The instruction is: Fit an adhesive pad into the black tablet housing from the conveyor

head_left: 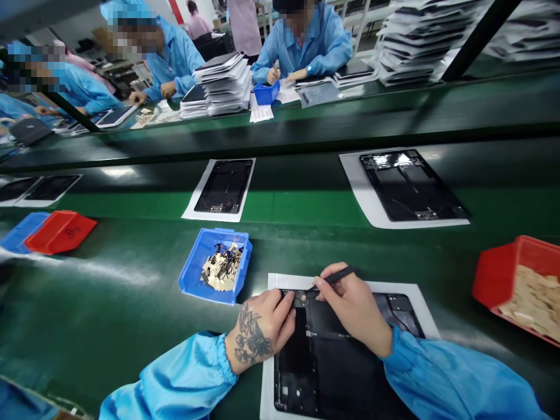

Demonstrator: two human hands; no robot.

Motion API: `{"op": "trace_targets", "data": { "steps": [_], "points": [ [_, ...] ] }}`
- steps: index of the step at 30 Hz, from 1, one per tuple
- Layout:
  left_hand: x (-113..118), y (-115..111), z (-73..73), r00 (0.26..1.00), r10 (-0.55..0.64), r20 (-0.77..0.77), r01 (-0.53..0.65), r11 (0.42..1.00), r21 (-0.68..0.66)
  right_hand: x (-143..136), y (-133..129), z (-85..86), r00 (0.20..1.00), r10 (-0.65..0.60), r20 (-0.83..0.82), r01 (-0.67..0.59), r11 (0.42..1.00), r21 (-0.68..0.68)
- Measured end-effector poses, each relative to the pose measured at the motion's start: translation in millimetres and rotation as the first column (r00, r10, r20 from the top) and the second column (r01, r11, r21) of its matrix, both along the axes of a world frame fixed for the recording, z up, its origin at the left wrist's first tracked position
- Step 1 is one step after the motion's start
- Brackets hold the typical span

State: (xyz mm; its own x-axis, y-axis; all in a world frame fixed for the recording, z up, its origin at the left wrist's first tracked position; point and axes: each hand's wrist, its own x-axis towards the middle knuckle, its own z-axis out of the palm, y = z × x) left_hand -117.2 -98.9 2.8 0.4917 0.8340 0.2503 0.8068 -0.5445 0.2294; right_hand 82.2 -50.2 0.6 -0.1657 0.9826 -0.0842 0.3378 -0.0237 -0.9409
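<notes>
A tablet [350, 373] with its inside exposed lies on a white sheet [426, 312] in front of me. My left hand [262, 326] has its fingers curled at the tablet's top left corner, thumb and forefinger pressed down near a small circuit board [301, 299]. In my right hand [350, 303] is a slim black pointed tool [341, 274], pinched between thumb and fingers. Its tip slants down to the top edge of the tablet, close to my left fingertips. Whether the tip touches a part is too small to tell. My right hand and sleeve cover part of the tablet.
A blue bin [188, 277] of small pale and dark pieces stands ahead on the left. On the right is a red bin [494, 277] of tan pieces. More open tablets [225, 184] lie on sheets along the green belt [293, 204]. Co-workers [301, 41] sit opposite beside stacks [227, 84].
</notes>
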Motion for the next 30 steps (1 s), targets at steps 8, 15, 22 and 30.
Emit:
{"op": "trace_targets", "data": {
  "steps": [8, 15, 22, 30],
  "points": [
    [1.0, -1.0, -2.9, 1.000, 0.003, 0.003, -0.003, 1.000, 0.003, 0.2, 0.3, 1.3, 0.994, 0.011, 0.105, -0.016, 0.999, 0.041],
    [2.3, 0.2, 1.5, 1.000, 0.004, 0.023, -0.004, 0.999, 0.031, 0.8, -1.1, 1.5, 0.992, 0.026, 0.125, -0.034, 0.998, 0.061],
    [2.8, 2.7, -0.1, 0.997, -0.036, 0.067, 0.034, 0.999, 0.021, 1.3, -2.5, 1.5, 0.990, 0.046, 0.132, -0.057, 0.995, 0.076],
    [1.6, -1.7, 1.6, 0.995, -0.014, 0.095, 0.022, 0.996, -0.089, 1.3, -2.7, 3.4, 0.992, 0.038, 0.123, -0.047, 0.997, 0.068]
  ]
}}
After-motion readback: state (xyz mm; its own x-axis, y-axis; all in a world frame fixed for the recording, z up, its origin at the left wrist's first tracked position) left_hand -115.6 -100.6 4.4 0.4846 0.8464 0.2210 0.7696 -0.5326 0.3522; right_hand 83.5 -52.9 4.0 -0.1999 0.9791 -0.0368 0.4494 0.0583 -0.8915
